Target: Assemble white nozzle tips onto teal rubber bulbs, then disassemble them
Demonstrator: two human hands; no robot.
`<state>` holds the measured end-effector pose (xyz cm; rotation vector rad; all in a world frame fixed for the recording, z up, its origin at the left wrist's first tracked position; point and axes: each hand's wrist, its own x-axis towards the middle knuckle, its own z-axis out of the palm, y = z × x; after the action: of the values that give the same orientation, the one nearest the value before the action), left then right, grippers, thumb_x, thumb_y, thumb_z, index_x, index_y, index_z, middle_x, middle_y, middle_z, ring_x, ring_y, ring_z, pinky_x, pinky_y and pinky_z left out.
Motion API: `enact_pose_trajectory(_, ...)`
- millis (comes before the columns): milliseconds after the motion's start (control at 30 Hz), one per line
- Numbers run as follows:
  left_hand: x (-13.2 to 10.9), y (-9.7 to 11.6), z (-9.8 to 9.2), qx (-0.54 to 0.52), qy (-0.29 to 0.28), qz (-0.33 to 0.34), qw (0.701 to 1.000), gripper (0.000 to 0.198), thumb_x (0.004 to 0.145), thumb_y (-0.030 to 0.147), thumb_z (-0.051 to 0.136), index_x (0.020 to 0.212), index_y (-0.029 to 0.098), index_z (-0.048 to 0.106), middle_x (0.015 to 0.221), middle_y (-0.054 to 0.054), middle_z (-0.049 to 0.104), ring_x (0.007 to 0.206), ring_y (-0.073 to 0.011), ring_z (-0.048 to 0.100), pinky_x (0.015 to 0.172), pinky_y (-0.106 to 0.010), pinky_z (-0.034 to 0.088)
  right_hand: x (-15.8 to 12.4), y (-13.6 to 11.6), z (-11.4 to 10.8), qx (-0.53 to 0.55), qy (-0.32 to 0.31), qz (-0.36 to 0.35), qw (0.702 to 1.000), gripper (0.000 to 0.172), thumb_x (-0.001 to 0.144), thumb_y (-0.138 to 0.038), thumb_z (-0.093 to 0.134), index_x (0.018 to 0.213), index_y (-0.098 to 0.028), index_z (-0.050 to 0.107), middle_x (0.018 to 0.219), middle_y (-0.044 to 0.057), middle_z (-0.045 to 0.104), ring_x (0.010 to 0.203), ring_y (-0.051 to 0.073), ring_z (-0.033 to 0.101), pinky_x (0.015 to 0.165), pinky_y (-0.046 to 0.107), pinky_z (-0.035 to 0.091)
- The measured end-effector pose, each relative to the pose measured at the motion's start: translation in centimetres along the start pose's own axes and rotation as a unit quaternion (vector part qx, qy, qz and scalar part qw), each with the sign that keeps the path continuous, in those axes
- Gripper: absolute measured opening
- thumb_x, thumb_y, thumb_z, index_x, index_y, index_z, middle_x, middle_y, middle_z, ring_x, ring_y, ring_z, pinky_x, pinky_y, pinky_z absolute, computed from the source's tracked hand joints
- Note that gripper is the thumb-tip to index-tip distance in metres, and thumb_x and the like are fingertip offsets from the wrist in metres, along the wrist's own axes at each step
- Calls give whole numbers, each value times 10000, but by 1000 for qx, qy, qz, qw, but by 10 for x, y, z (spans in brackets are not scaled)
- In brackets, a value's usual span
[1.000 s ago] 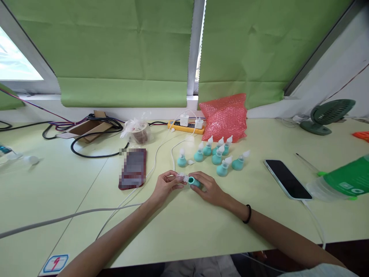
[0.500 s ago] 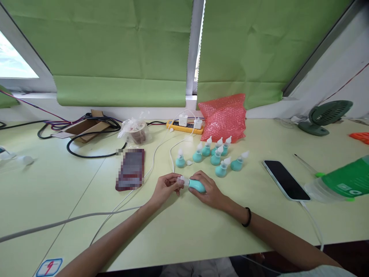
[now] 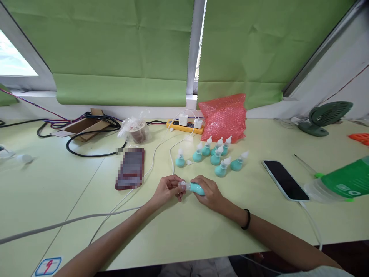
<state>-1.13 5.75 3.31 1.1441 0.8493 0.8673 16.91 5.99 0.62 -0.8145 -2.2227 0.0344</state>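
Observation:
A teal squeeze bulb (image 3: 197,189), part of a nasal aspirator, lies on its side in my right hand (image 3: 211,194), whose fingers are closed round it. My left hand (image 3: 167,191) pinches the clear plastic nozzle (image 3: 183,185) at the bulb's left end. Both hands are low over the table, facing each other; how firmly the two parts are joined I cannot tell. Just beyond my hands stand several teal aspirators with pale tips, among them a single aspirator (image 3: 180,159) on the left and a leaning one (image 3: 238,163) on the right. A small white piece (image 3: 189,162) lies among them.
Red bubble-wrap bags (image 3: 223,119) and a yellow power strip (image 3: 186,127) sit at the back. White cables cross the table. Left are a blurred-out dark phone (image 3: 130,169) and a cardboard box (image 3: 83,130); right are a phone (image 3: 285,180), a green-labelled bottle (image 3: 346,179) and a fan (image 3: 325,115).
The bulb and nozzle have turned slightly and sit a little lower between my hands. Both hands keep their hold; the other aspirators stay where they were.

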Motion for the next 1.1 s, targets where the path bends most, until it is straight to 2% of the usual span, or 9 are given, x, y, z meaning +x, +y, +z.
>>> enact_pose_trajectory(267,-5,-1,7,40,31,66,997,272,620,322,666,708,91,552,593,-23,561,523,-118,527,459,-257,492,3,-2,0,79,-17,79,994,213,641,-77,461,832,-167,489,701,17,536,627,124,509,535,216,383)
enact_pose_trajectory(467,-8,-7,7,132,23,121,984,186,698,275,597,764,103,575,662,-22,546,529,-95,519,484,-235,505,7,-7,-5,216,-73,199,953,164,617,-135,535,777,-167,519,682,-5,557,599,103,505,560,206,391)
enact_pose_trajectory(667,-12,-11,5,234,12,186,954,164,756,252,526,837,118,574,708,-42,578,520,-95,550,469,-202,494,15,-7,-13,351,-145,294,877,185,553,-137,610,725,-146,542,670,-21,525,621,95,481,548,190,381)
enact_pose_trajectory(733,-15,-9,6,257,2,209,943,153,763,242,515,846,125,568,736,-52,588,527,-94,555,469,-192,488,17,-6,-16,391,-181,316,845,198,530,-143,642,700,-143,541,641,-35,506,568,75,466,504,177,367)
enact_pose_trajectory(800,-17,-5,8,279,-13,233,931,141,769,229,504,849,127,562,753,-60,591,539,-95,554,470,-185,477,18,-3,-19,448,-238,346,789,234,531,-187,668,713,-149,526,583,-56,480,455,44,422,404,159,322)
enact_pose_trajectory(867,-18,-2,8,310,-29,263,913,137,775,212,493,862,129,557,730,-57,586,542,-94,544,476,-183,462,18,-1,-20,509,-295,374,717,270,548,-243,679,735,-159,502,511,-80,438,361,23,356,316,144,240)
enact_pose_trajectory(933,-18,0,8,344,-41,301,889,142,780,196,486,885,131,557,702,-52,577,570,-103,537,506,-195,451,17,1,-21,551,-325,389,663,289,554,-261,687,730,-164,479,466,-95,407,331,16,326,286,134,194)
enact_pose_trajectory(1000,-18,0,6,371,-53,334,865,154,784,178,481,911,133,555,720,-62,580,623,-118,535,552,-213,445,17,3,-21,562,-337,398,642,291,548,-247,696,709,-162,468,457,-99,408,329,6,318,285,125,184)
enact_pose_trajectory(1100,-18,-2,4,396,-76,353,845,163,792,153,470,930,132,554,784,-88,584,674,-127,533,587,-225,436,19,3,-24,549,-353,405,641,276,545,-230,695,690,-157,471,455,-97,426,324,0,315,281,120,189)
